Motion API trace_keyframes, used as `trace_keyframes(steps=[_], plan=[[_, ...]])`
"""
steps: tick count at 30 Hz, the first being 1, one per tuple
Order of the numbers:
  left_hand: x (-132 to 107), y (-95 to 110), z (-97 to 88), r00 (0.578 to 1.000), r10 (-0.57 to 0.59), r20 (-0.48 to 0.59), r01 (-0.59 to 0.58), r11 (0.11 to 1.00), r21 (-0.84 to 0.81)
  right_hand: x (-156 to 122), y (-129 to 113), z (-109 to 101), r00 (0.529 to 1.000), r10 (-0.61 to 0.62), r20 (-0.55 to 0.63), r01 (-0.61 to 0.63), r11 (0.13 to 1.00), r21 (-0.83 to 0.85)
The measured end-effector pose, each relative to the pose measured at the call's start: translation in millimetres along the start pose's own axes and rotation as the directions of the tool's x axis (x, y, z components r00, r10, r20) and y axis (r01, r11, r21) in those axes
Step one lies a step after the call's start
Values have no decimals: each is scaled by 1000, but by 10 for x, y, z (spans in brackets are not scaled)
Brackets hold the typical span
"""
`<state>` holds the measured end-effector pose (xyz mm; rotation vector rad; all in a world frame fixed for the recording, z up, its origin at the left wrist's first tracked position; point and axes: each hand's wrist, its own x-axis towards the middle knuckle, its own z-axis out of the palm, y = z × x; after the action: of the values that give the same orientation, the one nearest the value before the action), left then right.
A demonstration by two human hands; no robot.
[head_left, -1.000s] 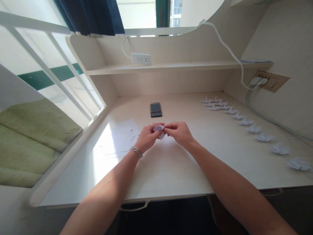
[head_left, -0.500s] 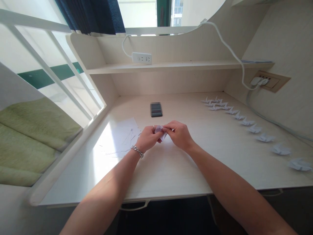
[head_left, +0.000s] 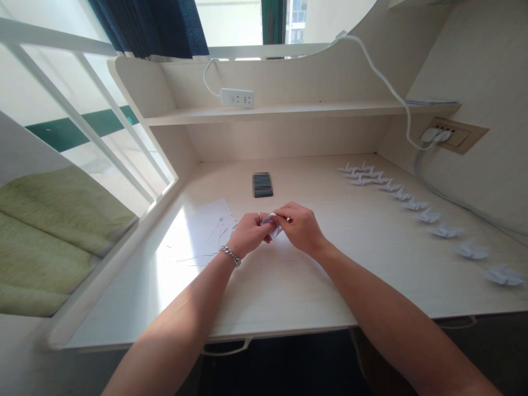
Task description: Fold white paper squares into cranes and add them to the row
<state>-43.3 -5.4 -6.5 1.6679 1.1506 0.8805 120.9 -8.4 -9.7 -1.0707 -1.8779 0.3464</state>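
A small folded piece of white paper is held between my two hands, just above the desk. My left hand, with a ring and a chain bracelet at the wrist, grips it from the left. The fingers of my right hand are closed on its upper right edge. My fingers cover much of the paper, so its folded shape does not show fully. White paper sheets and thin strips lie on the desk left of my left hand.
Several white folded paper cranes stand in a line along the desk's right side. A dark, blurred-out rectangular object lies beyond my hands. A power strip sits on the shelf; a white cable runs to the wall socket.
Both hands keep hold of the folded paper, and my fingers have shifted slightly around it. The whole view has moved a little; the other things lie as before.
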Motion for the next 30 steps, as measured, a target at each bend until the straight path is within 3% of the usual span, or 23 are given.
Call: trace_keyframes(steps=[7, 11, 14, 18, 23, 26, 30], plan=[[-13, 32, 5, 1000, -25, 0, 25, 998, -51, -1, 10, 16, 1000, -4, -30, 5, 1000, 30], [-19, 58, -6, 997, -81, 19, 83, 972, -220, 5, 38, 8, 1000, 1, -10, 0, 998, 62], [-16, 37, -30, 995, -98, 14, 99, 987, -126, 15, 63, -2, 1000, 7, 22, -10, 995, 102], [-21, 6, -57, 991, 86, -104, -73, 989, 127, 29, 78, -12, 997, 20, 78, -29, 993, 113], [-54, 34, -59, 945, 282, -167, -266, 957, 111, 36, 79, -19, 983, 71, 171, -93, 988, 123], [-75, 59, -84, 929, 335, -159, -302, 932, 202, 35, 87, -22, 967, 108, 229, -144, 979, 145], [-86, 60, -144, 938, 324, -119, -275, 910, 309, 32, 103, -22, 949, 109, 296, -161, 975, 157]])
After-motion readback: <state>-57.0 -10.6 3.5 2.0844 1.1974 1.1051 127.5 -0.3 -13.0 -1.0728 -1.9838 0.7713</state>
